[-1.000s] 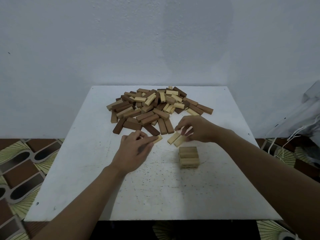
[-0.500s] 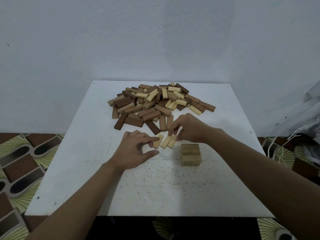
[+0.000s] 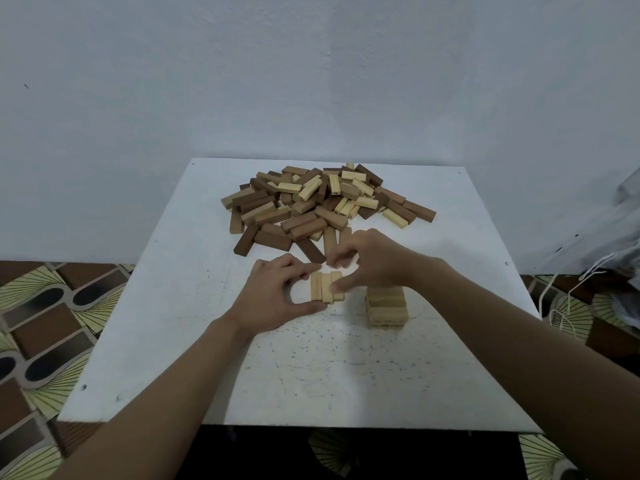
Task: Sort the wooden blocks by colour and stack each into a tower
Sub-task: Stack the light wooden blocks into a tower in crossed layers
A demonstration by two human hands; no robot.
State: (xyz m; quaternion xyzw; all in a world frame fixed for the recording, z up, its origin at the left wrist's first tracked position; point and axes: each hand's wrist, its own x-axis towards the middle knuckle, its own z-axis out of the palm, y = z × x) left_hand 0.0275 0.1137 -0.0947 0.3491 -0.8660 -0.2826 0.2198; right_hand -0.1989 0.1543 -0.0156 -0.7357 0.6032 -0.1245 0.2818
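Wooden blocks of the pale colour already form a short tower just right of the frame's centre, on the white counter, with the right forearm passing close over its top. Just beyond and to its left, three pale blocks lie side by side as a flat row. The left hand grips the row from the left, thumb at its near end, forefinger at its far end, fingers curled. The right hand closes on it from the right, thumb pressed to the row's right flank and the other fingers curled down at the far end. Higher in the frame sits the mixed heap of pale and dark blocks, unsorted, its nearest dark pieces close to the right hand's knuckles; behind it is a bare wall. The likely trouble is that the row seems held by squeeze alone, so uneven pressure in a lift could let the middle block drop or the three fan apart. The right wrist could also clip the tower and shift its layers. A row set down off-centre would leave the tower leaning.
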